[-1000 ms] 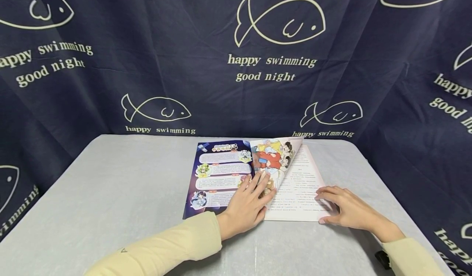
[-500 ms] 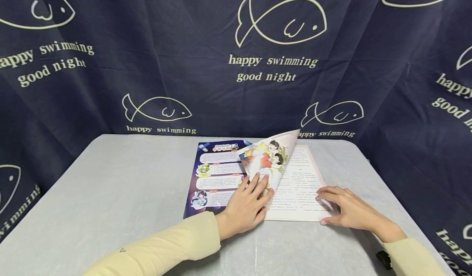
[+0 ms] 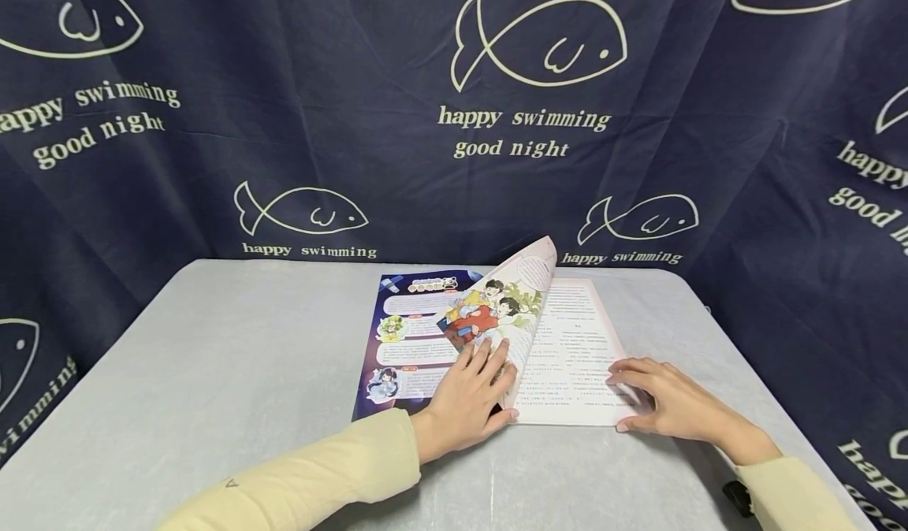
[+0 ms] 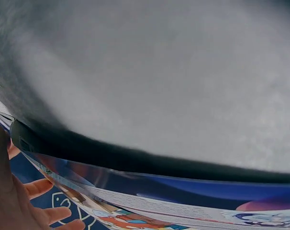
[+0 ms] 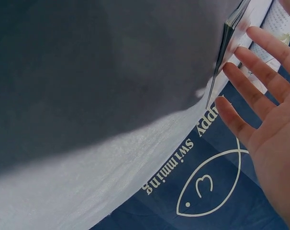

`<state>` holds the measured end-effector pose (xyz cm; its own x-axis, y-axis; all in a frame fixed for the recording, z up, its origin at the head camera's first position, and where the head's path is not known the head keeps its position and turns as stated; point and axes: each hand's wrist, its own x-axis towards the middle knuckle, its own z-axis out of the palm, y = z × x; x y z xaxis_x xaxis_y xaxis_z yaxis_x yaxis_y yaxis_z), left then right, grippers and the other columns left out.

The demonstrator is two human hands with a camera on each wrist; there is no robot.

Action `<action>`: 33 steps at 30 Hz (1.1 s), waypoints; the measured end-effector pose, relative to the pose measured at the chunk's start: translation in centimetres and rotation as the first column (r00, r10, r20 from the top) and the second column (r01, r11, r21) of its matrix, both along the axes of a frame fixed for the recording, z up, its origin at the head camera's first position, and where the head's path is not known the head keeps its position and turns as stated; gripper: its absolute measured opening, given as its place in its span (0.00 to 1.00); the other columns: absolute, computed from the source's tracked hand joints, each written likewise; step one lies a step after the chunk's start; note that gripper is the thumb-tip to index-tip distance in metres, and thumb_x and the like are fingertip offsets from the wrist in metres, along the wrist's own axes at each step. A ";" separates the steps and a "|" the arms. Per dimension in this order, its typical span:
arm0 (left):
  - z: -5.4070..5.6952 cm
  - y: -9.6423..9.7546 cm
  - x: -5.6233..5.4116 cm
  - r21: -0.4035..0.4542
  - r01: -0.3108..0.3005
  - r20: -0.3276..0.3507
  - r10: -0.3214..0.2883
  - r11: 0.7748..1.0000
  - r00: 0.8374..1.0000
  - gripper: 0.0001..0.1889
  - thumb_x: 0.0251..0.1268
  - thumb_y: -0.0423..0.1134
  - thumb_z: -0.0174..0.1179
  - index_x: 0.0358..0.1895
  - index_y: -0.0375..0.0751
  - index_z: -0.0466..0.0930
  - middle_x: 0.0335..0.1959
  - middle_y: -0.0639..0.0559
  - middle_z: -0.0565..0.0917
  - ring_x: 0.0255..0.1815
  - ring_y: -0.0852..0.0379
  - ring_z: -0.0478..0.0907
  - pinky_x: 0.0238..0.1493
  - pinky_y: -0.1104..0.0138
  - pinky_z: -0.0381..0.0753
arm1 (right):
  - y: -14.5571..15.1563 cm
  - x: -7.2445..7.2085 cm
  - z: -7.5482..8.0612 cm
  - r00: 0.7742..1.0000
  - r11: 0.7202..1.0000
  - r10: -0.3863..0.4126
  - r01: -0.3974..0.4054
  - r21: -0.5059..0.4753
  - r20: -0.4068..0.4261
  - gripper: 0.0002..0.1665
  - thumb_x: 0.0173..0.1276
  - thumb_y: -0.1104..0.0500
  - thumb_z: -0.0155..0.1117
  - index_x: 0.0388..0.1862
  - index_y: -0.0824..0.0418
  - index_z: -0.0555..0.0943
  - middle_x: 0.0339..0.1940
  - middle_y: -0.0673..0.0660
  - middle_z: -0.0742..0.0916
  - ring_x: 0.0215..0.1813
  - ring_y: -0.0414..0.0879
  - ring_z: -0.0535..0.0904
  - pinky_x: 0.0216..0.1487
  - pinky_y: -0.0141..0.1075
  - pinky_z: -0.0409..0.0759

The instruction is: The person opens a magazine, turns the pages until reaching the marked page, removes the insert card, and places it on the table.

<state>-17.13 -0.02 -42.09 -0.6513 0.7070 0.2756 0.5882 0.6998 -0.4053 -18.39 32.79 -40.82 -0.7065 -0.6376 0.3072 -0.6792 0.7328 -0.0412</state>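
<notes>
A magazine (image 3: 571, 358) lies spread on the table, a dark purple page (image 3: 411, 350) on its left and a white text page on its right. Between them one illustrated leaf (image 3: 482, 318) bends over to the left, its far corner raised. My left hand (image 3: 461, 401) rests with extended fingers on the lower part of that leaf, near the spine. At the right edge of the magazine, my right hand (image 3: 674, 405) touches the white page with its fingertips. In the right wrist view its fingers (image 5: 260, 72) are spread along the edge, gripping nothing.
The table (image 3: 234, 358) has a pale grey cover. Behind it and at both sides hangs a dark blue curtain (image 3: 397, 121) with fish drawings and lettering. A small black object (image 3: 738, 499) shows beside the right sleeve (image 3: 790, 492).
The illustrated leaf has swung leftward over the purple page, its upper corner rising and moving left. My left hand has shifted slightly left and down with it. My right hand has stayed put.
</notes>
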 end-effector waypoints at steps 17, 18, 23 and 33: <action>-0.3 -0.1 0.1 0.018 0.014 0.097 -0.016 1.000 0.995 0.33 0.65 0.66 0.31 0.67 0.53 0.56 0.67 0.44 0.62 0.58 0.47 0.68 0.62 0.54 0.62 | 0.3 -0.1 -0.1 1.000 1.000 0.000 0.000 0.002 -0.004 0.33 0.34 0.39 0.75 0.40 0.53 0.82 0.45 0.49 0.83 0.48 0.46 0.77 0.43 0.43 0.72; -0.4 -0.1 0.1 0.025 0.018 0.097 -0.021 1.000 0.995 0.32 0.65 0.66 0.31 0.67 0.53 0.56 0.67 0.44 0.62 0.57 0.47 0.69 0.62 0.54 0.62 | 0.3 -0.1 -0.1 1.000 1.000 0.003 -0.003 0.002 -0.007 0.33 0.34 0.39 0.76 0.40 0.53 0.82 0.45 0.49 0.83 0.48 0.46 0.77 0.42 0.42 0.73; -0.4 0.0 0.2 0.044 0.027 0.111 -0.032 0.999 0.993 0.32 0.65 0.66 0.34 0.67 0.54 0.56 0.67 0.44 0.62 0.58 0.47 0.69 0.62 0.55 0.63 | 0.3 -0.1 -0.1 1.000 1.000 0.005 -0.005 0.001 -0.007 0.32 0.33 0.40 0.76 0.40 0.53 0.82 0.45 0.49 0.83 0.48 0.46 0.77 0.42 0.43 0.72; -0.5 0.0 0.2 0.034 0.004 0.080 -0.007 0.999 0.997 0.31 0.63 0.67 0.35 0.67 0.60 0.58 0.67 0.44 0.62 0.52 0.48 0.73 0.60 0.52 0.64 | 0.2 0.1 0.1 1.000 1.000 0.002 -0.002 0.000 0.001 0.31 0.34 0.41 0.76 0.39 0.53 0.82 0.45 0.49 0.83 0.48 0.46 0.77 0.42 0.41 0.71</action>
<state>-16.89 -0.04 -42.56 -0.6685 0.7018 0.2461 0.6217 0.7089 -0.3331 -18.31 33.00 -40.71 -0.7052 -0.6394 0.3063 -0.6810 0.7311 -0.0417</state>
